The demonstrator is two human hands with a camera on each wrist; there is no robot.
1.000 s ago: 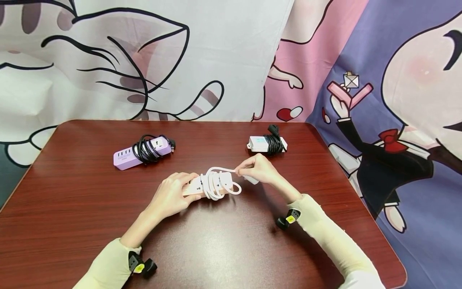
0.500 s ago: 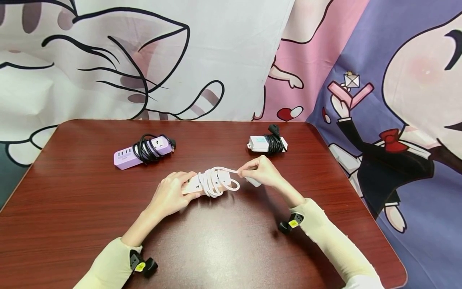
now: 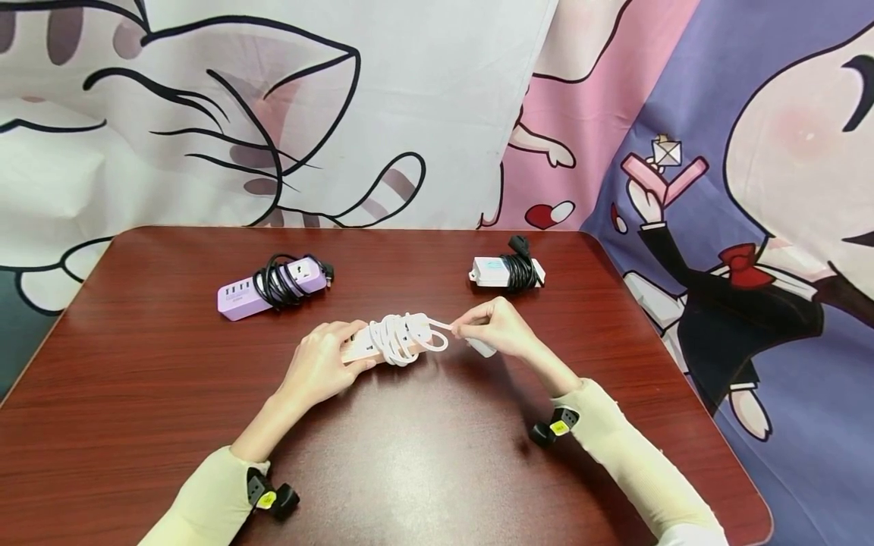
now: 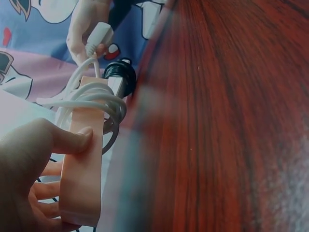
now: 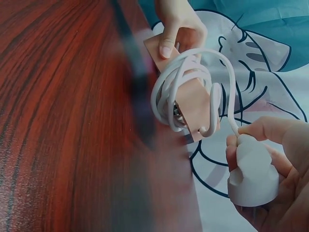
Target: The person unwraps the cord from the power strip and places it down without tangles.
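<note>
**Surface, surroundings and items in hand**

Surface: a dark red wood-grain surface (image 3: 136,394) with rounded corners, glossy, its far edge set against hanging cartoon-print cloths (image 3: 341,98), white at left, pink and purple at right. The right edge is seen to fall away beside the purple cloth.

Item 1: a white power strip (image 3: 392,340), wound with its own white cord (image 3: 403,337), is held just above the middle of the surface. Its left end is gripped by the left hand (image 3: 321,364), thumb laid on the peach-coloured back and fingers curled beneath. The white plug (image 5: 251,174) at the cord's free end is clasped in the right hand (image 3: 495,326), fingers curled round it, just right of the strip.

Item 2: a purple power strip (image 3: 269,288) bound in black cord, lying far left, well apart from the hands.

Item 3: a small white adapter (image 3: 508,271) bound in black cord, lying far right, near the right hand.

Open room: bare surface is seen along the near edge and at both near corners; the strip between items 2 and 3 is also bare.
</note>
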